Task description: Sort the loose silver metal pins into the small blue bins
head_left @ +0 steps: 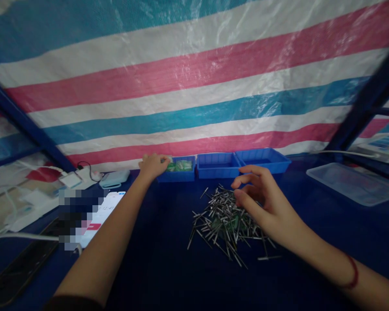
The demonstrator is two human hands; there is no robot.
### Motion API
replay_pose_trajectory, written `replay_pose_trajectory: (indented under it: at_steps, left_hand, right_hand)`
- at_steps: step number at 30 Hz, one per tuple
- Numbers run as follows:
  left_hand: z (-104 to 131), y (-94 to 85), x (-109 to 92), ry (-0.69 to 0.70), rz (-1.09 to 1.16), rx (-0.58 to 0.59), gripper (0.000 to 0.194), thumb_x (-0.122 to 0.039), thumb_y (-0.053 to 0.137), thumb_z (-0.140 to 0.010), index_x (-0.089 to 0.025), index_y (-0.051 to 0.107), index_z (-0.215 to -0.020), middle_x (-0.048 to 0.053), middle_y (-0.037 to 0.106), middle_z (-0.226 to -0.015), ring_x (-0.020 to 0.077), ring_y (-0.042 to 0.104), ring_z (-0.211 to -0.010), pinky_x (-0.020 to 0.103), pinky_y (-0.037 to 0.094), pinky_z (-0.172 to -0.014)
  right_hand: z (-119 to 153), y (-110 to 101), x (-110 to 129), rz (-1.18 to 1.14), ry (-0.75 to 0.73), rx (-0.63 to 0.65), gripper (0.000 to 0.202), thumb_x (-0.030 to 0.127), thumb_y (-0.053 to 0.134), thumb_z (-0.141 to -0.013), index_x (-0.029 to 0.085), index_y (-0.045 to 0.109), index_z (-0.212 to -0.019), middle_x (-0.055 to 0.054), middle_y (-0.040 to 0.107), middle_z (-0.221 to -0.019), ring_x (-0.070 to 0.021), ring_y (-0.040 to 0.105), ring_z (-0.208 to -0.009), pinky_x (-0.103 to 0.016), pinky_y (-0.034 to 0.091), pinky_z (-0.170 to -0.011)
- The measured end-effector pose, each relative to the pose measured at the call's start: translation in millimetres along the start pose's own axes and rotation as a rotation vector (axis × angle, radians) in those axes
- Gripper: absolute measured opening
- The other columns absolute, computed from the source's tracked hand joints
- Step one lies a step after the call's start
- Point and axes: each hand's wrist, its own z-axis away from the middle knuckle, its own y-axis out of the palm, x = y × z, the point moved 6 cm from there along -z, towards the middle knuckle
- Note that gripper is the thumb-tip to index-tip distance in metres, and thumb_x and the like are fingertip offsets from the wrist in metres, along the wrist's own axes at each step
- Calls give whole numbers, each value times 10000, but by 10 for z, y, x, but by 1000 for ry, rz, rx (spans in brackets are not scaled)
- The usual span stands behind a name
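My left hand (153, 166) reaches over the left end of a small blue bin (184, 176). Its fingers are curled together; what they hold, if anything, I cannot make out. Inside that bin lie green and clear little packets (183, 165). Over a heap of thin silvery metal pins or rods (225, 207) hovers my right hand (262, 198), fingers bent and apart, with nothing visible between them. Some green pieces (235, 222) show among the metal. A dark red string bracelet (355, 272) circles my right wrist.
Two more blue bins (218, 172) (262, 166) stand in a row along the back. A clear plastic lid or tray (353, 183) lies at right. On the left are a lit phone (108, 211), a dark phone (19, 270), a light-blue case (115, 178) and white cables.
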Motion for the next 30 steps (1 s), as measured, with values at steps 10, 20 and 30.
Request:
replay_pose_trajectory:
  at_steps: [10,20,30]
  left_hand:
    - [135,174,-55,-12,-217,102,402,-362,456,-802,-258,560,-1176,161,561,-1220,438,427,-1145,639,332,-852]
    - [501,54,-374,49,-247,-53,479,-409,447,-833,-198,523,-1256,195,302,-1411,442,212,-1306,628,266,-962]
    - [1867,266,-1411,684,187,462,545,-496,509,-842,-189,461,-1291,137,393,-1408,296,306,-1326,471,266,-1076]
  right_hand:
    - [-168,-105,-30,396,-46,242,110,136,483,-802,166,570,-863,5,592,-699,-107,539,-579,-258,416,-535]
    - [86,86,0,683,-213,745,67,151,626,-688,188,645,-741,-26,611,-741,-182,583,-741,-340,440,-693]
    - [109,124,29,815,-260,741,132,86,606,-655,190,617,-734,-45,638,-816,-214,579,-795,-367,427,-694]
